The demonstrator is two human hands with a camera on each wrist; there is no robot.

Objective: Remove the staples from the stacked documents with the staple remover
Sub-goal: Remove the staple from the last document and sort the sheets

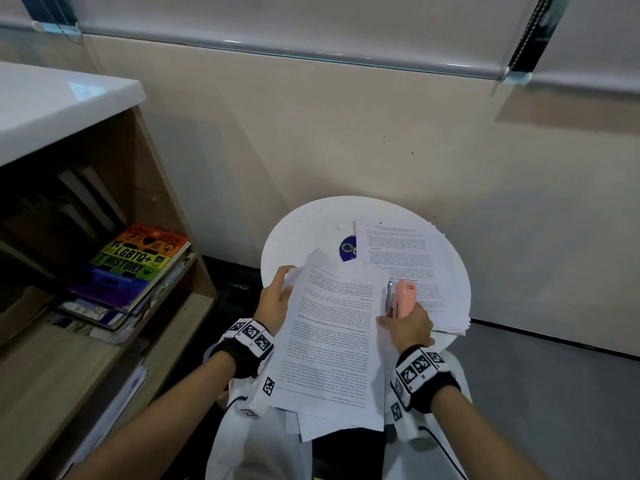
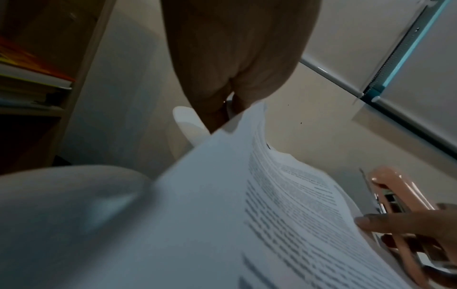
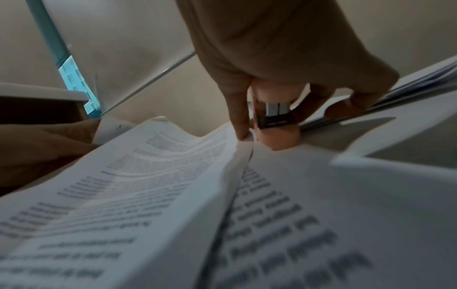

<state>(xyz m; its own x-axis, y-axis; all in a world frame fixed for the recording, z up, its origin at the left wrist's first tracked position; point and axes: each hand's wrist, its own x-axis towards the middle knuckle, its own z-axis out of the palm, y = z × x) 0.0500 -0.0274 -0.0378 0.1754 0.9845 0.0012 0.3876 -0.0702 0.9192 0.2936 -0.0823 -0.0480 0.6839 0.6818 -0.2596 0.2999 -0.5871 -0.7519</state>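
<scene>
A printed document (image 1: 332,341) of several sheets lies over my lap and the near edge of the round white table (image 1: 298,223). My left hand (image 1: 277,292) grips its upper left corner, where the sheets curl up (image 2: 247,121). My right hand (image 1: 407,323) holds the pink staple remover (image 1: 403,294) upright at the document's right edge; its metal tongue (image 1: 388,299) points up beside the paper. In the right wrist view the pink staple remover (image 3: 277,136) sits in my curled fingers, with the thumb (image 3: 237,117) pressing the page edge. No staple shows.
A second stack of printed pages (image 1: 408,268) lies on the table's right half, over a dark blue object (image 1: 347,249). A wooden bookshelf (image 1: 166,202) with a rainbow-covered book (image 1: 135,261) stands at the left. A beige wall is right behind the table.
</scene>
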